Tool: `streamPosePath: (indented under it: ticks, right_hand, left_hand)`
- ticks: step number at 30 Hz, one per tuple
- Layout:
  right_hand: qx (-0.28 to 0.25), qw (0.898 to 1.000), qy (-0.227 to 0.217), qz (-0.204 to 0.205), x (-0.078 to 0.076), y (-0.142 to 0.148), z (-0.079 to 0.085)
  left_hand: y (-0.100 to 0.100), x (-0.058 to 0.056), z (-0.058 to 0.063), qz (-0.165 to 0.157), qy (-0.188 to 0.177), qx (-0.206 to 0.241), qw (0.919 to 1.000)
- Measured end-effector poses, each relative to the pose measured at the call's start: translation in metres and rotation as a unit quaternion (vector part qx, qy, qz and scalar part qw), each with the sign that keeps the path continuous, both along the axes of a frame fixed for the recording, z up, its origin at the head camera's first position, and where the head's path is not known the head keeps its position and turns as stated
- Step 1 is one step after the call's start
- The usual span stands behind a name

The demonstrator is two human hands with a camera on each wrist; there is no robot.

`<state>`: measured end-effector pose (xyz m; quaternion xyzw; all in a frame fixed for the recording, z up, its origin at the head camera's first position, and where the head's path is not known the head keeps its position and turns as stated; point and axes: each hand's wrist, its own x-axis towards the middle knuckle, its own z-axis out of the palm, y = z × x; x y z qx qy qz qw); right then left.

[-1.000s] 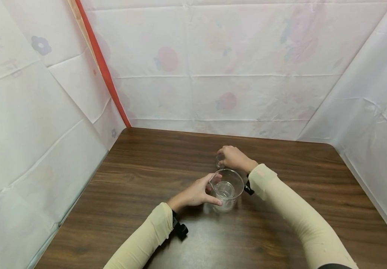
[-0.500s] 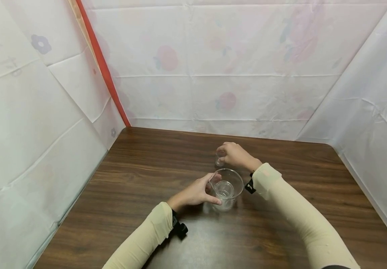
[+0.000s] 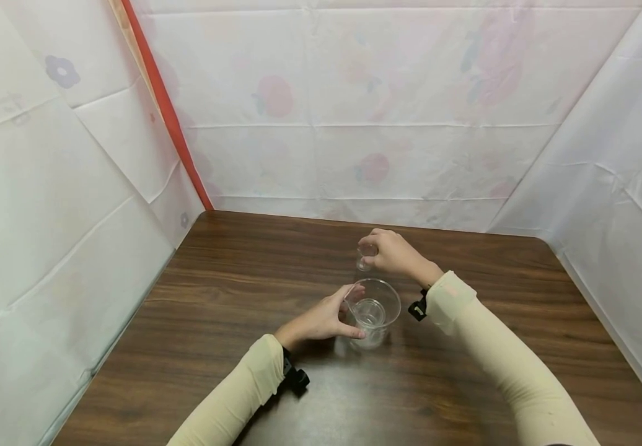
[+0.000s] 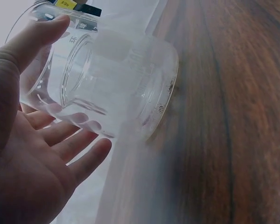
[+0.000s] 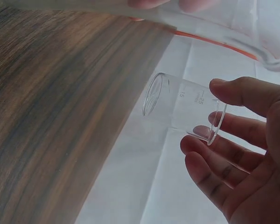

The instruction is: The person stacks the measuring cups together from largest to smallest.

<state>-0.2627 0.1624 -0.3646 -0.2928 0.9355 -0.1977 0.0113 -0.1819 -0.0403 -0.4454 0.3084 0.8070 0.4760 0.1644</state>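
On the brown table, my left hand (image 3: 323, 319) holds a large clear glass beaker (image 3: 386, 325) around its left side, with thumb and fingers on opposite sides. Within it sits a smaller glass beaker (image 3: 369, 313), its rim below the large one's. Beyond them, my right hand (image 3: 395, 252) pinches a small clear beaker (image 5: 179, 100) near its rim between thumb and fingers. This one is upright, with a "25" mark on its wall in the right wrist view. It appears raised off the table, with its base pointing down.
The wooden tabletop (image 3: 232, 272) reaches back to white patterned curtains (image 3: 321, 111) at the rear and both sides. A red strip (image 3: 170, 118) runs down the back left corner. Black wrist cameras (image 3: 418, 306) sit by the sleeves.
My right hand has moved away from the large beaker, carrying the small beaker upward in the head view. My left hand and the large beaker have stayed in place.
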Motion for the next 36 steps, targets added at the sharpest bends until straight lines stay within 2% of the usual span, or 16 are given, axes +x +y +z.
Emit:
streamPosePath:
  ticks: [6, 14, 36]
  right_hand:
    - [-0.013, 1.000, 0.015, 0.004, 0.003, 0.002, 0.005]
    - [-0.027, 0.999, 0.031, -0.006, 0.010, 0.006, 0.011]
    - [-0.033, 0.998, 0.052, -0.014, 0.018, 0.010, 0.021]
  left_hand:
    - [0.001, 0.000, 0.000, -0.006, -0.003, 0.009, 0.9999]
    - [0.003, 0.000, 0.001, 0.001, 0.003, 0.020, 0.9998]
    - [0.005, 0.000, 0.001, 0.013, -0.003, 0.019, 0.9997]
